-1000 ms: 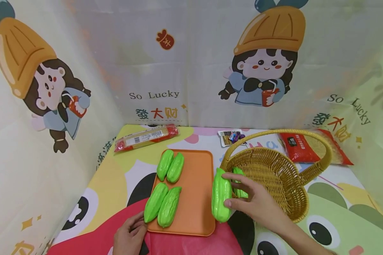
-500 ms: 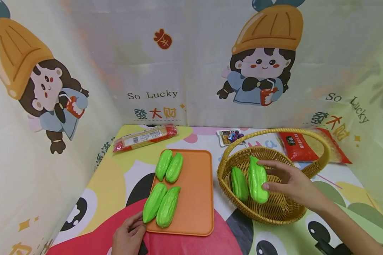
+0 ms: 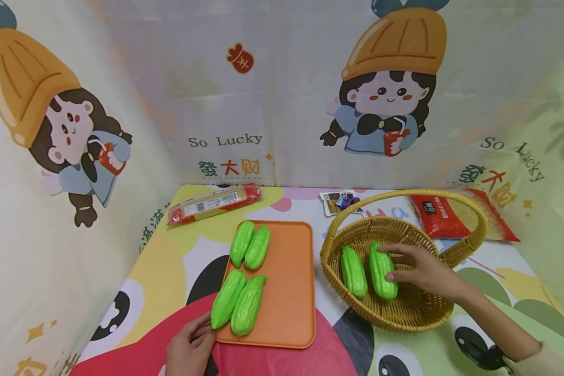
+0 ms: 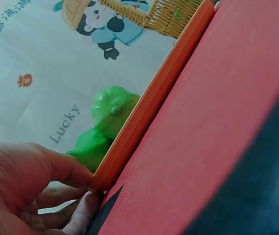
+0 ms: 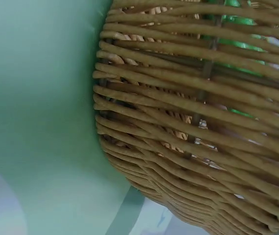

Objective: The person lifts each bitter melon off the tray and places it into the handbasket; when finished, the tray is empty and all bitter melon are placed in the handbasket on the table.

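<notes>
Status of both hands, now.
Left hand: fingers pinch the near-left corner of the orange tray.
Right hand: fingers grip a green bitter gourd inside the wicker basket.

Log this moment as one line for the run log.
right hand: grips gourd inside basket | second gourd beside it | left hand: holds tray corner | four gourds on tray

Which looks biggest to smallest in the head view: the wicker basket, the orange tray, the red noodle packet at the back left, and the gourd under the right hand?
1. wicker basket
2. orange tray
3. red noodle packet, though it lies farther back
4. gourd under the right hand
</notes>
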`<state>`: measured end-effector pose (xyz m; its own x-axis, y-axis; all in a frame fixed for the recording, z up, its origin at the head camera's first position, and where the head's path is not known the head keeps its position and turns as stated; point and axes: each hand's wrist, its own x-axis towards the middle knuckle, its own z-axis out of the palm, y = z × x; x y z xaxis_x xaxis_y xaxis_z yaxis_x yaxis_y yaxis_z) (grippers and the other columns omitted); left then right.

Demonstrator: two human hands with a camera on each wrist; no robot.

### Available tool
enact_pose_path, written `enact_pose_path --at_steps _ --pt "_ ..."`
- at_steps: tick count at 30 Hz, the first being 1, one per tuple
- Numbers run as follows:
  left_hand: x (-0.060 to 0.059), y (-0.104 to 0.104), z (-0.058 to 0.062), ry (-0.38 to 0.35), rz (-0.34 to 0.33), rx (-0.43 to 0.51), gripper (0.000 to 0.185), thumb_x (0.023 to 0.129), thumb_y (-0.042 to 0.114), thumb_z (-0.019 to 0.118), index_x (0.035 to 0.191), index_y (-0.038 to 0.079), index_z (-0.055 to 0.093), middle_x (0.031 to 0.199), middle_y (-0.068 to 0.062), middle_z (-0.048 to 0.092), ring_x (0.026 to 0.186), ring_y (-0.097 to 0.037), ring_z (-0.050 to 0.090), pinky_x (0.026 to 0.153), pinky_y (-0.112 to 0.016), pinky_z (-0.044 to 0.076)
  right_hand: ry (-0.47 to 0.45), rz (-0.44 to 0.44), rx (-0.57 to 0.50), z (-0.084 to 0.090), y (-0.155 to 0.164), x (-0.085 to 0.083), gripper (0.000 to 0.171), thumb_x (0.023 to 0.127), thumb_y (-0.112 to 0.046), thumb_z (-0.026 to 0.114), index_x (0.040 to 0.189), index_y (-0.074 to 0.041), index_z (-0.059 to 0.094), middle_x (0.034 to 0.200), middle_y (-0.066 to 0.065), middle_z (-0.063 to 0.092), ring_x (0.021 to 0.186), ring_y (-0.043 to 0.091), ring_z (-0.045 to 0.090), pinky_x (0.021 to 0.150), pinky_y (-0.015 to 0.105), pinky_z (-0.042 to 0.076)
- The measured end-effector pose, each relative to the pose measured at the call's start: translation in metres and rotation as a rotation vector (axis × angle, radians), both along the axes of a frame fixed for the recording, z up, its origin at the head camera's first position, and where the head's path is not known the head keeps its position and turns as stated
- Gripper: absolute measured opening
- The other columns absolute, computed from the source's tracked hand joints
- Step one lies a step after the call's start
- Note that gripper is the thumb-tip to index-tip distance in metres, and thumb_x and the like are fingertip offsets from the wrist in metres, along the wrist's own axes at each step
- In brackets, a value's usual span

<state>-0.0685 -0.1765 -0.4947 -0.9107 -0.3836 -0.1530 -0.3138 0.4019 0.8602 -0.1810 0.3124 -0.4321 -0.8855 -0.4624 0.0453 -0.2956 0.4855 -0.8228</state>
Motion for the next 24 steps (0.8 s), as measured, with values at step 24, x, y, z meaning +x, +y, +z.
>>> enact_pose_path --at_steps 24 --pt "-0.002 -0.002 -0.001 -0.032 -0.006 -0.003 0.040 0.086 0.008 0.069 0.125 0.001 0.067 0.102 -0.007 0.070 0.090 -0.012 0.067 0.073 -0.017 0.055 -0.114 0.060 0.039 -0.012 -0.006 -0.011 0.056 0.090 -0.022 0.074 0.139 -0.005 0.054 0.140 0.020 0.051 0.123 0.043 0.052 0.095 0.045 0.051"
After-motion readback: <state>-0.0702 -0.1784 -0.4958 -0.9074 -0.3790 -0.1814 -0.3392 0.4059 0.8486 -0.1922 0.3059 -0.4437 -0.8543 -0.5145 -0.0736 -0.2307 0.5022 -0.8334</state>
